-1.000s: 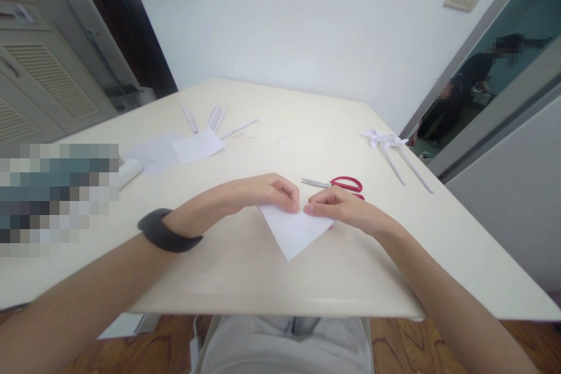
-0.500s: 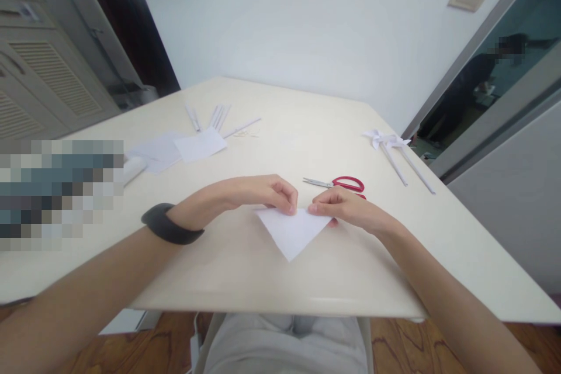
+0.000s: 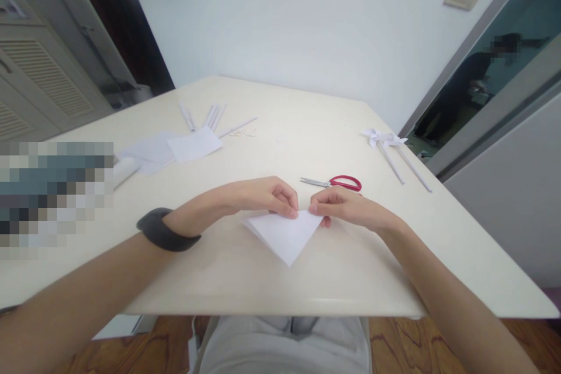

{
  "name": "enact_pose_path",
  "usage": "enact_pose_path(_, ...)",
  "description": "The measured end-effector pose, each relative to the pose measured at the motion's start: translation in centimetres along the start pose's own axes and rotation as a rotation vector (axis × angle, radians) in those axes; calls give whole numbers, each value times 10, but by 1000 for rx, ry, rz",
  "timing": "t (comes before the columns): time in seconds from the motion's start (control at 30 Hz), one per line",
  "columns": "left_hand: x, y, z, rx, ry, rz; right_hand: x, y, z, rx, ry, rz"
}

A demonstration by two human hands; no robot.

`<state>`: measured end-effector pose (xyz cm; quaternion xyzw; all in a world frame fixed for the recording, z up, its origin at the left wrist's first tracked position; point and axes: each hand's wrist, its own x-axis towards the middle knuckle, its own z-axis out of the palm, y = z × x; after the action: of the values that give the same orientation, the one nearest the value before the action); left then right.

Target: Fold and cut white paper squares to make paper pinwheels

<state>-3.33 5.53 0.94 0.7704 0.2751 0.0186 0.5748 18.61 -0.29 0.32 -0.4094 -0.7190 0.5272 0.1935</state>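
Shifted slightly leftward since the earlier frame, the paper [image 3: 283,236] now shows a second layer along its left side. It lies near the table's [image 3: 307,286] front edge, folded into a triangle with its tip toward the person. Left hand [image 3: 258,196] and right hand [image 3: 346,207] each pinch its far edge, fingertips almost meeting. Scissors [image 3: 339,182] lie untouched just behind the right hand. Pinwheels [image 3: 385,140] rest finished by the right edge; flat sheets [image 3: 193,145] and sticks [image 3: 210,117] lie unused toward the far left corner.
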Motion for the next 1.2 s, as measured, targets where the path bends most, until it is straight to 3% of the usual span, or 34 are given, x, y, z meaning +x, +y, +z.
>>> enact_pose_path(0.5, -3, 3, -4, 12, -59, 30, -1, 0, -4, 13, 76, -35)
enact_pose_path(0.77, -3, 6, 0, -16, -163, 37, 2, 4, 0, 44, 188, -68)
enact_pose_path(1.07, -5, 7, 4, 50, -264, 82, 4, 2, 6, 117, 209, -79)
enact_pose_path(1.2, -6, 10, 7, 63, -240, 114, 5, 4, 8, 195, 236, -83)
